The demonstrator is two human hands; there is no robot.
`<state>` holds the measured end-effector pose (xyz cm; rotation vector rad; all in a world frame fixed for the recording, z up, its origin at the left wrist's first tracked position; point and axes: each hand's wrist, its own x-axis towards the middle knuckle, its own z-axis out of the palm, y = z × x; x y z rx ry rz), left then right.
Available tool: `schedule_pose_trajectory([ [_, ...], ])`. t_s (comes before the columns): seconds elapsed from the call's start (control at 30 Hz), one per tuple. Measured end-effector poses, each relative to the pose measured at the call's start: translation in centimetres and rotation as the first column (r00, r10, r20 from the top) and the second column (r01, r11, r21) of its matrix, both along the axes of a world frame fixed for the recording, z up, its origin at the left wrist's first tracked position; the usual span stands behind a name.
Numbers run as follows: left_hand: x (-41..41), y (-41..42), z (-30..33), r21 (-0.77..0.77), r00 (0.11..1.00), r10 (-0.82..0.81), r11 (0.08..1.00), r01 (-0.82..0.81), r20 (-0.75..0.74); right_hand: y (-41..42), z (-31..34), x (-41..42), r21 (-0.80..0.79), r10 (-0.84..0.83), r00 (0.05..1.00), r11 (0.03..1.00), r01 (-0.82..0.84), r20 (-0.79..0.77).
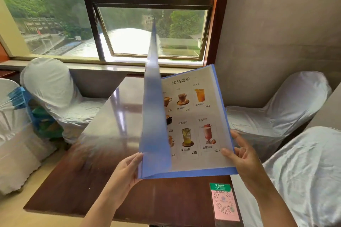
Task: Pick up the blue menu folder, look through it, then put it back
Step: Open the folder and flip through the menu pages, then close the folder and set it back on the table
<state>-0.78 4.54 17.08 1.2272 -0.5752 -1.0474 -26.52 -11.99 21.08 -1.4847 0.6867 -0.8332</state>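
The blue menu folder (pixel 195 121) is held up above the dark wooden table (pixel 88 180), open to a drinks page with pictures and prices. Its translucent blue front cover (pixel 154 116) stands nearly upright, blurred, between the two halves. My left hand (pixel 127 169) grips the folder's lower left corner at the cover's bottom edge. My right hand (pixel 239 155) holds the lower right edge of the page, thumb on top.
A pink and green QR-code card (pixel 224 202) lies at the table's near right corner. White-covered chairs stand to the left (pixel 49 86) and right (pixel 276 112), another at the near right (pixel 310 171). A large window (pixel 147 24) is behind the table.
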Motion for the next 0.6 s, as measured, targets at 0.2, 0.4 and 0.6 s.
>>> schedule_pose_trajectory([
  [0.2, -0.3, 0.2, -0.3, -0.13, 0.995, 0.074, 0.988, -0.082, -0.063, 0.2, 0.8, 0.0, 0.148, 0.083, 0.994, 0.985, -0.093, 0.076],
  [0.4, -0.9, 0.0, -0.5, -0.124, 0.994, 0.106, 0.987, -0.105, 0.0, 0.7, 0.0, -0.5, 0.048, 0.067, 0.995, 0.997, -0.064, -0.071],
  [0.6, -0.5, -0.4, -0.7, -0.084, 0.997, 0.066, 0.994, -0.069, -0.036, 0.4, -1.0, -0.6, -0.009, -0.022, 0.99, 1.0, 0.021, -0.138],
])
